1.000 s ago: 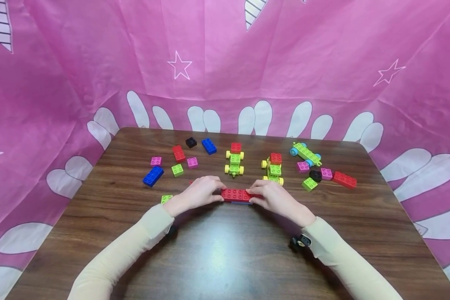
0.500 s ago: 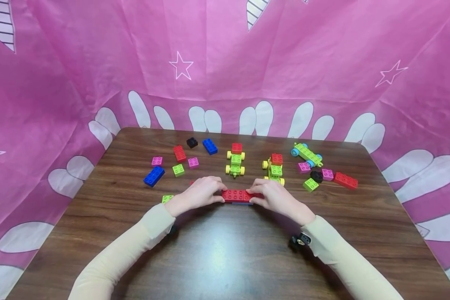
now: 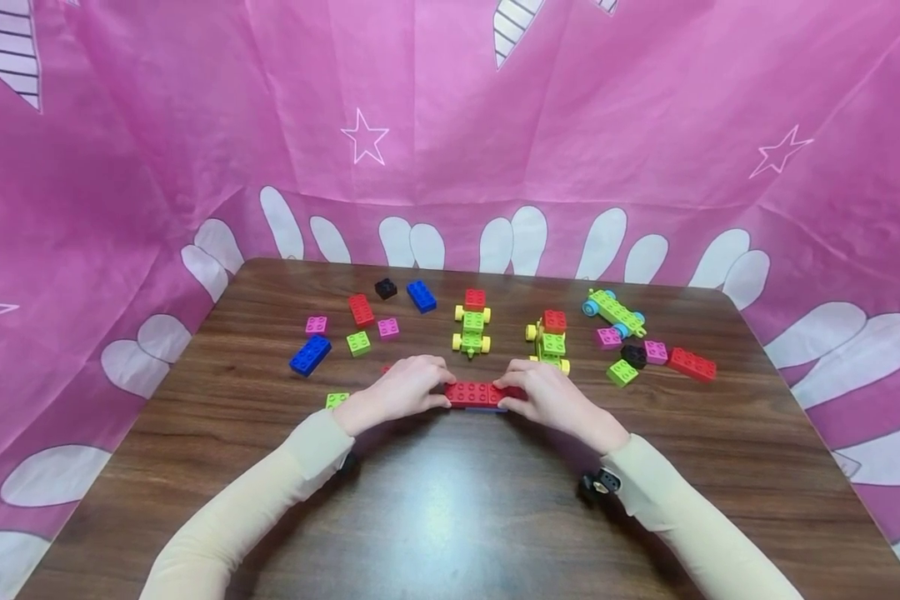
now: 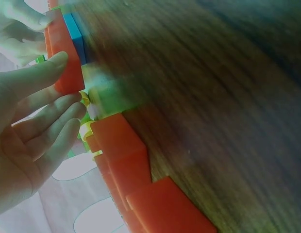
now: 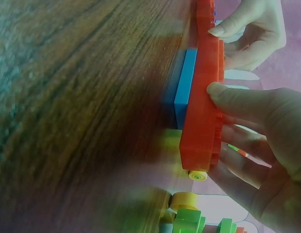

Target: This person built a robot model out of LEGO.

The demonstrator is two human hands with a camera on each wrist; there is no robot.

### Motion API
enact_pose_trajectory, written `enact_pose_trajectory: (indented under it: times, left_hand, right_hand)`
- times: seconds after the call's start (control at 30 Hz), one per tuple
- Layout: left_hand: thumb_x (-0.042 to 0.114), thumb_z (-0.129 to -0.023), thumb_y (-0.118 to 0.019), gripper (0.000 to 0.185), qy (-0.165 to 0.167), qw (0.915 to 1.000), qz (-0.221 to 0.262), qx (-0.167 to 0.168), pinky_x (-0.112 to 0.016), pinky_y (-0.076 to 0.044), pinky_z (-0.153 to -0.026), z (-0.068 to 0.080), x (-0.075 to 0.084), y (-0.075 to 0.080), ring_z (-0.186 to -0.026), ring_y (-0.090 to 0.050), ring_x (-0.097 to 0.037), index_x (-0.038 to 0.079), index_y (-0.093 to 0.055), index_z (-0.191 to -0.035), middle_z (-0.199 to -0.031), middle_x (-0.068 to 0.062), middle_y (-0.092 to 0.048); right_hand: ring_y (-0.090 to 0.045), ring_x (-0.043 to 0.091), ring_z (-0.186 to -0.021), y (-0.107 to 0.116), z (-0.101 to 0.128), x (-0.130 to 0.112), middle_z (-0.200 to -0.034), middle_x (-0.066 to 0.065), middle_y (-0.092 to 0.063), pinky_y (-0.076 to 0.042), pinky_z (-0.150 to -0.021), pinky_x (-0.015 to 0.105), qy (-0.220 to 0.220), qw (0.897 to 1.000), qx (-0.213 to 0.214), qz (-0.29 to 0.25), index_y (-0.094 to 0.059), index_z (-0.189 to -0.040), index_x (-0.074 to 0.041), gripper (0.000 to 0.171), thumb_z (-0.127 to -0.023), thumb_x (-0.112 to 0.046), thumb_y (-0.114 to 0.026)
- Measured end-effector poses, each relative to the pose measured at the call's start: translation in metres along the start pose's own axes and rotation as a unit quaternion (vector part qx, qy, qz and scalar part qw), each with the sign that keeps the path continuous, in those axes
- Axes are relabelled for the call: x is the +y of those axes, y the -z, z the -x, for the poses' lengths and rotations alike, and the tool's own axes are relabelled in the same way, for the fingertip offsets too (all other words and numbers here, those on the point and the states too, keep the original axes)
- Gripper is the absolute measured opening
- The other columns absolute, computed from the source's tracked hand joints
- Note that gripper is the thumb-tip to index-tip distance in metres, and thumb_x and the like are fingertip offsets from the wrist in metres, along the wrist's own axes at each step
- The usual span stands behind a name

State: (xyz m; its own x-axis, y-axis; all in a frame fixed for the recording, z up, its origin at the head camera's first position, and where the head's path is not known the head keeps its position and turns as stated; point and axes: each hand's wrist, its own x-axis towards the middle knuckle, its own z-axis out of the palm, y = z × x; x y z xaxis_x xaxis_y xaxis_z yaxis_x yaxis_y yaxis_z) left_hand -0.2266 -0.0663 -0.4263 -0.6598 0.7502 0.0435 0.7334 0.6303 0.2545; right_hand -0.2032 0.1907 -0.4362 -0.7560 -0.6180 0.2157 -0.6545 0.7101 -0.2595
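In the middle of the table, a row of two red bricks (image 3: 467, 394) lies end to end on top of a blue brick (image 5: 185, 92). My left hand (image 3: 408, 387) pinches the row's left end, thumb (image 4: 57, 59) on the near side. The right end is pinched the same way by my right hand (image 3: 558, 400), whose thumb (image 5: 217, 90) presses the near face. Fingers of both hands cover the ends of the row. Only a thin strip of the blue brick shows in the head view; both wrist views show it under the red.
Behind the hands stand two yellow-wheeled brick cars (image 3: 472, 325) (image 3: 551, 342) and a blue-wheeled green chassis (image 3: 615, 312). Loose bricks lie to the left, including a blue one (image 3: 311, 355), and to the right, including a long red one (image 3: 692, 363). A green brick (image 3: 337, 400) sits by the left wrist.
The head view has shifted slightly, so everything sits a little lower in it. Both hands keep their hold on the red bricks, with no other visible movement.
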Motion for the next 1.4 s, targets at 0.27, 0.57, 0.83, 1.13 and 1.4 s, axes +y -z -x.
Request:
enact_pose_trajectory:
  times: [0.27,0.57,0.83,1.13,1.4]
  left_hand:
    - [0.029,-0.087,-0.077,0.029,-0.011,0.9997,-0.016,0.017,-0.033,-0.057,-0.074,0.001,-0.001,-0.004,-0.083,-0.065,-0.016,0.008,-0.076,-0.108,-0.093,-0.003,-0.069]
    - [0.03,-0.086,-0.077,0.032,-0.003,1.0,-0.005,0.008,-0.033,-0.058,-0.076,0.0,0.001,-0.009,-0.088,-0.067,-0.016,0.008,-0.075,-0.109,-0.096,-0.004,-0.07]
    - [0.033,-0.087,-0.076,0.032,0.007,0.9999,-0.006,0.006,-0.03,-0.055,-0.07,0.002,0.001,-0.01,-0.085,-0.064,-0.013,0.011,-0.075,-0.111,-0.097,-0.001,-0.07]
    - [0.035,-0.087,-0.076,0.034,0.012,0.9999,0.005,-0.008,-0.032,-0.057,-0.075,0.0,-0.003,-0.004,-0.09,-0.067,-0.013,0.014,-0.074,-0.114,-0.102,0.0,-0.071]
    - [0.036,-0.089,-0.073,0.036,-0.002,0.9981,0.059,-0.013,-0.034,-0.058,-0.086,-0.005,-0.014,0.009,-0.099,-0.069,-0.016,0.011,-0.073,-0.115,-0.108,-0.003,-0.074]
  right_hand:
    - [-0.062,0.011,-0.075,-0.003,-0.001,-0.001,-0.088,-0.001,-0.07,-0.056,-0.071,0.029,0.0,1.0,0.007,0.014,-0.078,-0.101,-0.011,0.026,-0.081,-0.028,-0.083]
    - [-0.064,0.011,-0.078,-0.004,0.005,-0.001,-0.09,-0.001,-0.071,-0.057,-0.074,0.03,-0.004,1.0,-0.005,0.021,-0.078,-0.104,-0.012,0.03,-0.081,-0.03,-0.082]
    - [-0.065,0.013,-0.083,-0.012,0.015,-0.005,-0.094,0.001,-0.07,-0.059,-0.076,0.033,0.008,0.998,0.042,0.053,-0.075,-0.105,-0.01,0.03,-0.082,-0.028,-0.081]
    - [-0.068,0.015,-0.092,-0.012,0.017,-0.002,-0.102,0.002,-0.072,-0.059,-0.083,0.036,-0.005,0.998,0.043,0.037,-0.074,-0.111,-0.011,0.034,-0.082,-0.028,-0.081]
    - [-0.069,0.016,-0.095,-0.008,0.014,0.002,-0.105,0.003,-0.073,-0.059,-0.087,0.037,-0.012,1.0,0.025,-0.002,-0.073,-0.114,-0.01,0.036,-0.083,-0.028,-0.08]
